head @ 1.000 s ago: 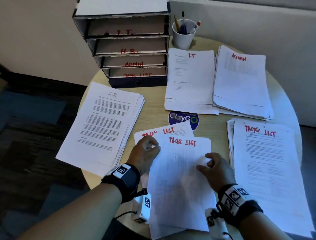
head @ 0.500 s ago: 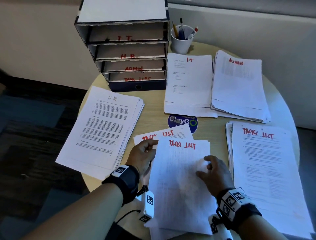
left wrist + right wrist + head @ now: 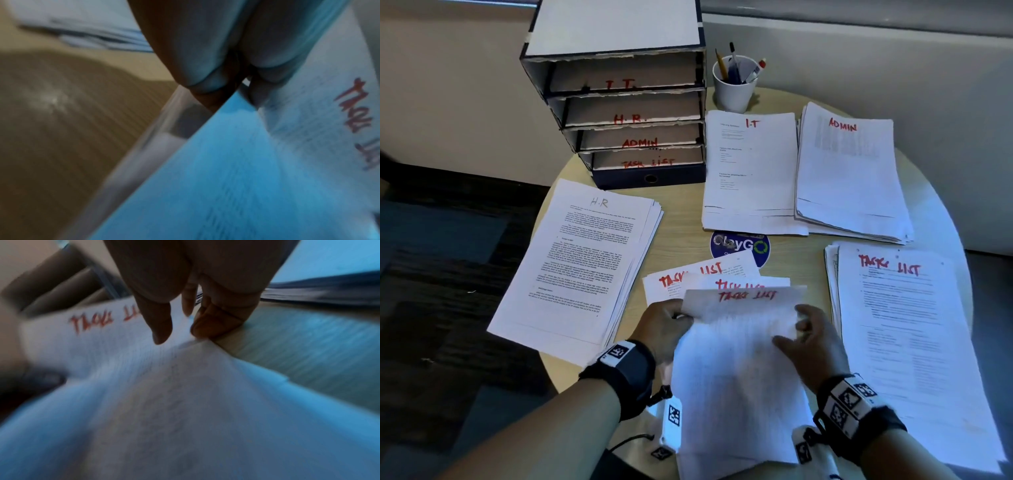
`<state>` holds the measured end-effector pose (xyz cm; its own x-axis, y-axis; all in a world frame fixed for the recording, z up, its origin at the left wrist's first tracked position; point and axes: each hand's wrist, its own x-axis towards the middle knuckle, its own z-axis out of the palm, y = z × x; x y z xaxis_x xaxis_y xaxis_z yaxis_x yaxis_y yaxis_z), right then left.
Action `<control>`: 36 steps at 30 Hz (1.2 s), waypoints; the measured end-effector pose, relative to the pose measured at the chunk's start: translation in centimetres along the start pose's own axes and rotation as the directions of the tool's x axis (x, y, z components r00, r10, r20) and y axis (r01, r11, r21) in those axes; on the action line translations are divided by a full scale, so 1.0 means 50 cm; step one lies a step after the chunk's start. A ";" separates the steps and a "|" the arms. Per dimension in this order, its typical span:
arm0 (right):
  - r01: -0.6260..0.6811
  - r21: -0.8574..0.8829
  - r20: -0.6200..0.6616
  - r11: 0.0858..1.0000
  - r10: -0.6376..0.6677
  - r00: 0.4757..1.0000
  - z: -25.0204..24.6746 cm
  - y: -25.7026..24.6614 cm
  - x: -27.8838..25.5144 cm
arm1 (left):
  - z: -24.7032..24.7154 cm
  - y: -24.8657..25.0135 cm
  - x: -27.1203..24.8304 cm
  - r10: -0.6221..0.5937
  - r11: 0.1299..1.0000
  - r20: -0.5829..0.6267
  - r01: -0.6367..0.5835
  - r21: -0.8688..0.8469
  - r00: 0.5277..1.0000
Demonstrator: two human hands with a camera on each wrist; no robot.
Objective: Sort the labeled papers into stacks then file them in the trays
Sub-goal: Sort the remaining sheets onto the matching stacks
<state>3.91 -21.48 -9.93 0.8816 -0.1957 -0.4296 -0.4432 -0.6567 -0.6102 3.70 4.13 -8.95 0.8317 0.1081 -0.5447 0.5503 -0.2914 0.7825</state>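
A white sheet headed TASK LIST in red point(image 3: 736, 359) lies on top of the loose pile at the table's near edge, its top end raised and curled. My left hand point(image 3: 671, 322) pinches its left edge, seen close in the left wrist view point(image 3: 236, 84) beside the sheet point(image 3: 308, 129). My right hand point(image 3: 804, 332) pinches its right edge; thumb and fingers point(image 3: 180, 331) meet at the paper point(image 3: 144, 386). Two more TASK LIST sheets point(image 3: 688, 277) peek out beneath. Sorted stacks lie around: H.R point(image 3: 582, 263), I.T point(image 3: 751, 174), ADMIN point(image 3: 849, 174), TASK LIST point(image 3: 904, 342).
A dark tray unit point(image 3: 626, 113) at the back left has shelves marked I.T, H.R, ADMIN and TASK LIST. A white cup of pens point(image 3: 734, 89) stands beside it. A round blue sticker point(image 3: 743, 245) marks the round wooden table point(image 3: 681, 219). Dark floor lies to the left.
Both hands have taken the top sheet by its sides and raised its top end off the pile. A further TASK LIST sheet now shows under it.
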 end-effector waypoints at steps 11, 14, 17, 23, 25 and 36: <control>0.095 0.185 -0.244 0.978 -0.048 0.969 -0.037 -0.017 -0.003 | -0.011 -0.003 -0.008 -0.101 0.961 0.026 0.104 -0.257 0.995; 0.086 0.247 -0.253 0.965 -0.022 0.967 -0.051 -0.013 -0.007 | -0.015 -0.016 -0.007 -0.122 0.939 -0.013 0.111 -0.324 0.992; 0.147 0.242 -0.212 0.959 -0.095 0.973 -0.049 -0.007 -0.013 | -0.012 -0.017 -0.010 -0.116 0.930 0.022 0.117 -0.348 0.993; 0.129 0.364 -0.174 0.923 -0.069 0.982 -0.072 0.019 -0.008 | -0.026 -0.018 -0.005 -0.102 0.922 -0.044 0.078 -0.380 0.994; 0.142 0.493 -0.107 0.858 -0.102 0.989 -0.099 0.024 -0.020 | -0.033 -0.019 0.000 -0.093 0.914 -0.090 0.049 -0.402 0.992; 0.017 0.681 0.169 0.732 -0.180 0.969 -0.124 0.039 -0.059 | -0.047 -0.001 -0.019 0.044 0.951 0.016 -0.037 -0.307 0.999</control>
<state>1.47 -26.70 -5.70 0.9066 0.0521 -0.4189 -0.4199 0.0117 -0.9075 3.07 6.29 -7.78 0.8539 0.0794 -0.5143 0.5152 0.0107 0.8570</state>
